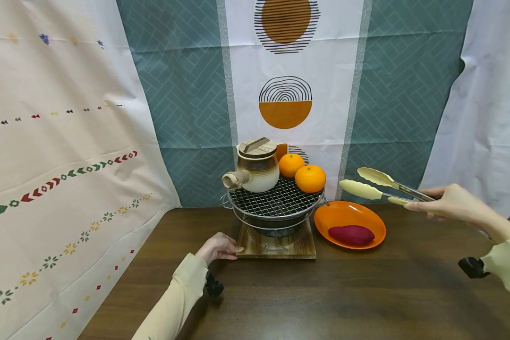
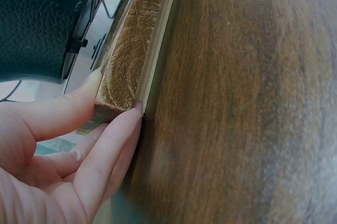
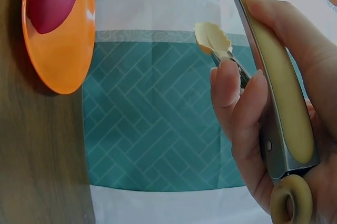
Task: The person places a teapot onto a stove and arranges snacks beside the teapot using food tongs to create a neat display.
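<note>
My left hand (image 1: 220, 246) pinches the near left corner of a square wooden board (image 1: 299, 245), thumb on top and fingers at its lower edge in the left wrist view. On that board stands a round tabletop grill with a black mesh rack (image 1: 276, 203). A clay teapot (image 1: 261, 177) with a wooden lid and wrapped handle sits on the mesh, beside two oranges (image 1: 310, 178). My right hand (image 1: 454, 204) holds yellow-tipped tongs (image 1: 361, 190) in the air, their tips spread and nothing between them. Below the tongs, an orange plate (image 1: 378, 219) carries a purple sweet potato (image 1: 352, 234).
The dark wooden table (image 1: 306, 297) runs under everything. A patterned teal and white cloth (image 1: 187, 94) hangs close behind the grill. At the left hangs a cream cloth (image 1: 68, 189), and a white one (image 1: 484, 118) at the right.
</note>
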The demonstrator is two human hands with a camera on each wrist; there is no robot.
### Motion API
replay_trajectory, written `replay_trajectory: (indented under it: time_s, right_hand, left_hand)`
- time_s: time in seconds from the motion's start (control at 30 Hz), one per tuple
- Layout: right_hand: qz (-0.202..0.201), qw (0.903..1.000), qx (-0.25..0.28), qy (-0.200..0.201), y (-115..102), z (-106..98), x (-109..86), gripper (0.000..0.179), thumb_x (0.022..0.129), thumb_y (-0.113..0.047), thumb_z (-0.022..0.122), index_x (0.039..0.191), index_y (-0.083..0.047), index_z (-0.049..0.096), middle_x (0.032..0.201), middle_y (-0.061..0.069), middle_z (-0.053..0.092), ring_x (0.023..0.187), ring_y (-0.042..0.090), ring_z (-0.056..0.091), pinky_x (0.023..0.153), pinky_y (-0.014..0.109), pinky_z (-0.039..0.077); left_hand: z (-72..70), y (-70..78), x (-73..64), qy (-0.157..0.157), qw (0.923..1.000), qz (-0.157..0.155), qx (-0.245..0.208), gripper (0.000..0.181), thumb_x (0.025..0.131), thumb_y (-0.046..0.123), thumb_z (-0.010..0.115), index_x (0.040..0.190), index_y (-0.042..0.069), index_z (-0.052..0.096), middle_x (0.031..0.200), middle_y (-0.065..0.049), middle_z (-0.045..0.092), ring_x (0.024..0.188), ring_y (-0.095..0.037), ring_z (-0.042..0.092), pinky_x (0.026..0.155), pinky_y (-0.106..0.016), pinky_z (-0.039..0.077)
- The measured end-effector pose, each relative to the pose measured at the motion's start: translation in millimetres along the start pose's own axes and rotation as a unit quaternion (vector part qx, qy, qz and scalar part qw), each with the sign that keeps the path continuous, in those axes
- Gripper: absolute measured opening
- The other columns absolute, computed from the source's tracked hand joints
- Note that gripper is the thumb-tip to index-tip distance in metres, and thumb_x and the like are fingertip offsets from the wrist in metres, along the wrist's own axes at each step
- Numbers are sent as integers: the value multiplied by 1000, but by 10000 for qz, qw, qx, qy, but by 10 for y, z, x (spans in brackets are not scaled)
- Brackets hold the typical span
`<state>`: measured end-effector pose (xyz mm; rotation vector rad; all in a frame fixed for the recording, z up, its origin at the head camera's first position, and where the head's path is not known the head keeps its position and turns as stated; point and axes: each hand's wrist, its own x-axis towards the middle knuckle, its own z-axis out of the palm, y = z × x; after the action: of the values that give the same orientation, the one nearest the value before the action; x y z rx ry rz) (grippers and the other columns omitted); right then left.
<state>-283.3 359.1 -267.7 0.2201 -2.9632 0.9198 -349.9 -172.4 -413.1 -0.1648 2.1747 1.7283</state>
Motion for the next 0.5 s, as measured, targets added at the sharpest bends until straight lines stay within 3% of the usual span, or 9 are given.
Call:
replay_trajectory:
  time_s: [0.5]
  right_hand:
    - [-162, 9996, 195, -76, 87, 95, 16, 67, 80, -36, 69, 123, 11, 48, 63, 7, 57, 55, 19, 53, 47, 29, 48]
  left_hand:
    - [4, 10, -6, 4, 10000, 0, -3, 41, 77, -7, 67, 109, -21, 47, 83, -19, 58, 64, -20, 59, 67, -36, 54]
